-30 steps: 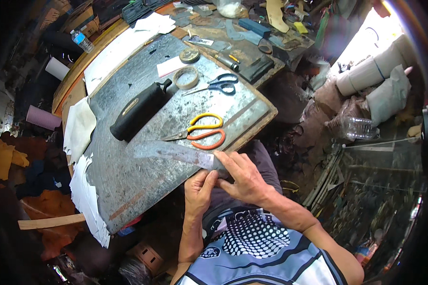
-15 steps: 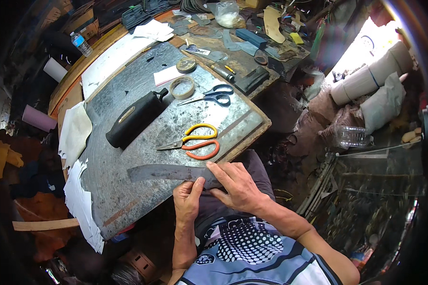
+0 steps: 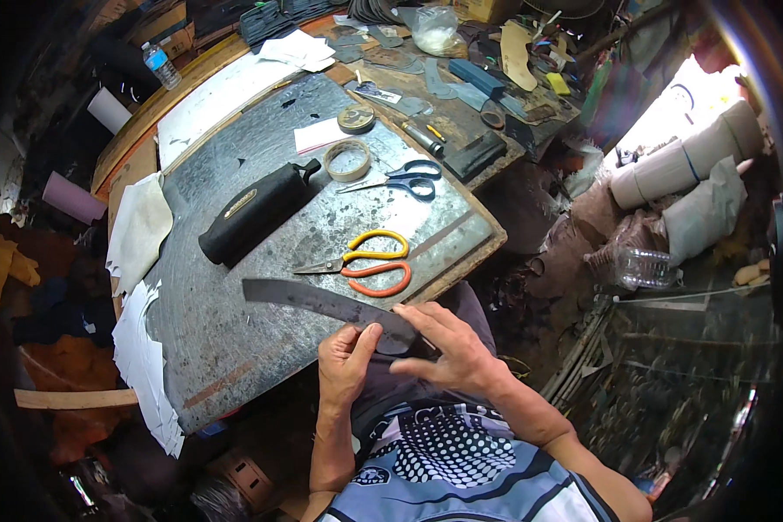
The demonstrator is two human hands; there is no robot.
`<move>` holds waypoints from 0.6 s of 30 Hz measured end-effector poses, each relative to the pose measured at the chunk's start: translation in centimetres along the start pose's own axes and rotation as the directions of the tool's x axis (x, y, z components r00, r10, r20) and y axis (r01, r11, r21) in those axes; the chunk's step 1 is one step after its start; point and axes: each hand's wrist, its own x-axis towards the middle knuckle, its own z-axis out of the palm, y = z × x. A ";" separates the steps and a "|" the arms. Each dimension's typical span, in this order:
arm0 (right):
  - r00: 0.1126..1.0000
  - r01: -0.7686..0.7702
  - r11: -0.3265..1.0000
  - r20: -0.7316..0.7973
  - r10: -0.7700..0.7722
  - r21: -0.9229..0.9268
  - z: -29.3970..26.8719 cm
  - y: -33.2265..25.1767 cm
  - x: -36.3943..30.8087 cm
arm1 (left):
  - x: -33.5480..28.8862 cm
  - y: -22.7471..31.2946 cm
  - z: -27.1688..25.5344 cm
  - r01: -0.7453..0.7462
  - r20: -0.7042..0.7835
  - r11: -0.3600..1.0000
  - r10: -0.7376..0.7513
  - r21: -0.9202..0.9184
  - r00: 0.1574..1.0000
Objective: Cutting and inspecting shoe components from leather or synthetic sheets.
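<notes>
A dark grey, curved flat strip, perhaps leather, reaches over the table's near edge. My left hand pinches its lower edge between thumb and bent fingers. At the strip's right end is my right hand, fingertips at the upper edge and the thumb spread away below. That hand is open and does not grip the strip. Just beyond the strip lie scissors with one yellow and one orange handle, their blades pointing left. Dark-handled scissors rest farther back, next to a tape roll.
A black zip-like pouch or cylindrical case lies mid-table. A round tin sits behind the tape roll. White paper sheets hang over the left edge of the metal-topped table. Cut pieces and a blue block cover the far bench.
My right thumb has come away from the strip and its fingers have spread. The strip has swung, its left end now higher relative to the right. My left hand keeps its pinch.
</notes>
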 end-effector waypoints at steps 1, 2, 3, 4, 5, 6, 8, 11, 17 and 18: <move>1.000 0.003 1.000 0.006 -0.003 -0.002 -0.2 0.2 0.0 | 0.1 -0.1 -0.1 -0.001 -0.005 1.000 0.001 -0.005 1.000; 0.990 -0.138 0.988 0.044 0.135 0.075 -0.4 0.4 -0.1 | 0.2 -0.1 -0.2 -0.028 0.018 0.999 0.028 0.019 0.999; 0.959 -0.278 0.950 0.090 0.267 0.144 -0.4 0.7 -0.1 | 0.4 -0.2 -0.2 -0.056 0.042 0.998 0.054 0.043 0.998; 0.953 -0.299 0.913 0.051 0.297 0.278 0.1 1.1 -0.2 | 0.5 -0.2 -0.1 -0.056 0.040 0.998 0.055 0.037 0.998; 0.954 -0.299 0.914 0.054 0.296 0.273 0.0 1.1 -0.3 | 0.5 -0.1 0.0 -0.049 0.047 0.999 0.049 0.008 0.998; 0.923 -0.382 0.855 0.096 0.373 0.349 -0.2 1.0 -0.3 | 0.6 -0.1 0.1 -0.042 0.056 0.999 0.044 -0.021 0.997; 0.886 -0.458 0.787 0.143 0.440 0.413 -0.7 1.2 -0.1 | 0.9 -0.1 0.0 -0.063 0.008 0.996 0.063 -0.055 0.998; 0.870 -0.454 0.761 0.045 0.492 0.463 -2.0 2.2 0.3 | 1.2 -0.1 -1.7 -0.061 -0.066 0.997 0.057 -0.056 0.996; 0.827 -0.396 0.819 -0.227 0.514 0.415 -7.2 5.3 3.8 | 2.0 -1.7 -5.6 -0.218 -0.281 0.740 0.485 0.636 0.828; 0.837 -0.375 0.852 -0.263 0.481 0.366 -8.1 6.2 4.7 | 2.0 -1.4 -5.5 -0.244 -0.244 0.704 0.516 0.667 0.821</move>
